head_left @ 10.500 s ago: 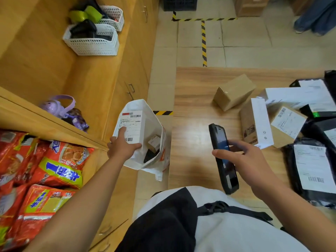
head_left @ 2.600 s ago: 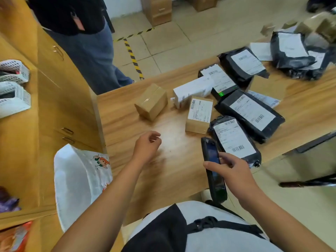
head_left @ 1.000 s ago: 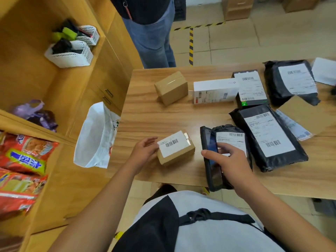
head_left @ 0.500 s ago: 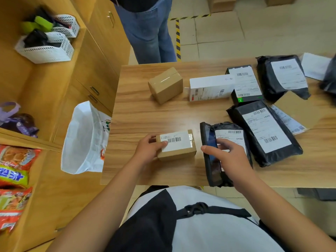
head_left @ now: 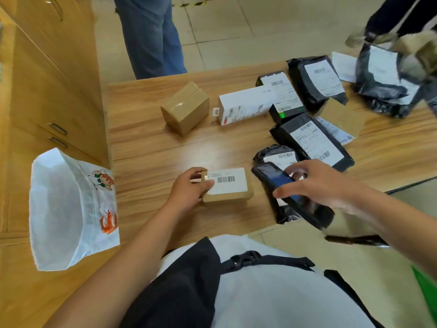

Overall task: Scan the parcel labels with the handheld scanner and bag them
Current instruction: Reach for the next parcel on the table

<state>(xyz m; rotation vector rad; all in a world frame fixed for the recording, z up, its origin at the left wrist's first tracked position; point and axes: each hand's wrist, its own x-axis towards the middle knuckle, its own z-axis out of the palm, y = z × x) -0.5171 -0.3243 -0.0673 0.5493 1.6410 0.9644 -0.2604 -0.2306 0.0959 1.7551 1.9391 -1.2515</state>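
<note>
Left hand (head_left: 186, 188) pinches the left end of a small labelled box (head_left: 228, 185), thumb on its barcode label (head_left: 227, 181); the box sits flat on the table (head_left: 151, 147). Right hand (head_left: 316, 183), just beside it, holds the handheld scanner (head_left: 274, 176), fingers splayed over it, above a black mailer (head_left: 272, 155). White bag (head_left: 66, 209) stands open off the table's left edge. More parcels (head_left: 246, 105) lie farther back.

Beyond my left hand (head_left: 189, 188), past the far edge of the wooden table (head_left: 146, 147), someone in blue jeans (head_left: 151, 36) stands on the pale tiled floor (head_left: 224, 24). Left of that hand runs a wooden cabinet (head_left: 59, 74) with metal drawer handles (head_left: 58, 129). Far beyond my right hand (head_left: 316, 183) are dark trouser legs (head_left: 390, 17). Below both hands a black buckled strap (head_left: 247, 258) crosses my white top (head_left: 272, 292).
</note>
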